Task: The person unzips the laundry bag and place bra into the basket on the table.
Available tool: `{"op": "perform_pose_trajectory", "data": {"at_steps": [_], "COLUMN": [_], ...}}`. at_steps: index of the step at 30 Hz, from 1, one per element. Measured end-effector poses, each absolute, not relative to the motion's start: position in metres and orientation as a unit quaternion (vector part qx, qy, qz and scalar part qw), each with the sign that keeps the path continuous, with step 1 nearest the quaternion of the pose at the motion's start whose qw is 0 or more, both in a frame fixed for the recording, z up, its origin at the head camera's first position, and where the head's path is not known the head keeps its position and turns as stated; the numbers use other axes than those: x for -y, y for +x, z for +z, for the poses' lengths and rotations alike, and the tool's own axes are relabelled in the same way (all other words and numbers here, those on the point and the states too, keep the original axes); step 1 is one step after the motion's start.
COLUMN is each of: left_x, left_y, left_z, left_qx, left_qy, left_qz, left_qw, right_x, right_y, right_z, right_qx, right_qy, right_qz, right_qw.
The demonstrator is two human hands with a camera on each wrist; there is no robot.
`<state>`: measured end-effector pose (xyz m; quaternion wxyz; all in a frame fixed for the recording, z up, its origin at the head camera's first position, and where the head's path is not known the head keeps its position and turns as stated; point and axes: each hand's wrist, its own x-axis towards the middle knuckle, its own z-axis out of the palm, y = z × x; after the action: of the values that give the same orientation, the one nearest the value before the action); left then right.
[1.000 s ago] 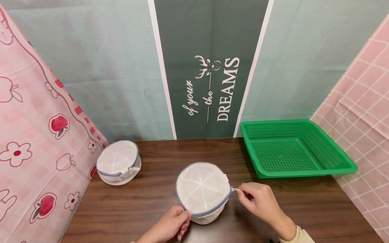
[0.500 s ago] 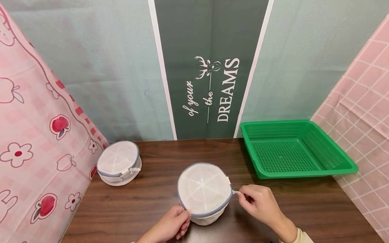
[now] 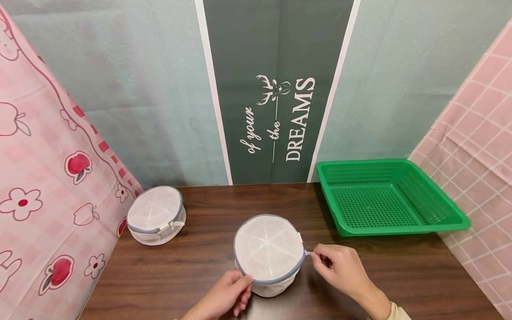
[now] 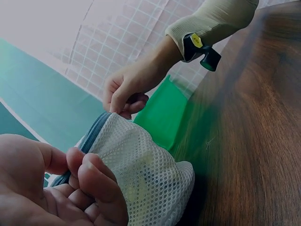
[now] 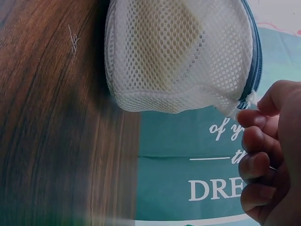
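A round white mesh laundry bag with a blue-grey zipper edge stands on the table in front of me. My left hand pinches its near-left rim between thumb and fingers. At the bag's right side, my right hand pinches the small white zipper pull. The zipper runs round the top edge in the right wrist view. Through the mesh wall something yellowish shows faintly inside; its kind cannot be made out.
A second round mesh laundry bag sits at the back left, by the pink patterned cloth. A green perforated plastic basket stands at the back right, near the pink checked cloth. A printed curtain hangs behind the brown wooden table.
The mesh bag's top has shifted slightly to the right, and my right hand has come a little nearer to me with the zipper pull. My left hand keeps its hold on the rim.
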<state>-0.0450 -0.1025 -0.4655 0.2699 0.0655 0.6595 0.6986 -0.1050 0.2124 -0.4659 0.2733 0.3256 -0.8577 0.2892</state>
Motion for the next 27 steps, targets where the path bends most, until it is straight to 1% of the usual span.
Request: {"op": "perform_pose_trajectory", "data": {"at_steps": [9, 14, 27], "left_x": [0.0986, 0.0954, 0.0944], "left_y": [-0.0448, -0.0434, -0.0458], "left_z": [-0.4687, -0.4687, -0.4737], "left_qx": [-0.647, -0.638, -0.643], "left_qy": [0.068, 0.070, 0.068], "left_qz": [0.705, 0.711, 0.710], "left_qw": [0.282, 0.287, 0.280], "right_x": [-0.2124, -0.2116, -0.2091], "right_y": [-0.1021, -0.1018, -0.1018], "right_z": [-0.4691, -0.4700, -0.4700], "right_qx": [0.874, 0.878, 0.874], "right_qy": [0.310, 0.305, 0.309], "right_qz": [0.274, 0.266, 0.271], "right_qw": [0.254, 0.256, 0.259]}}
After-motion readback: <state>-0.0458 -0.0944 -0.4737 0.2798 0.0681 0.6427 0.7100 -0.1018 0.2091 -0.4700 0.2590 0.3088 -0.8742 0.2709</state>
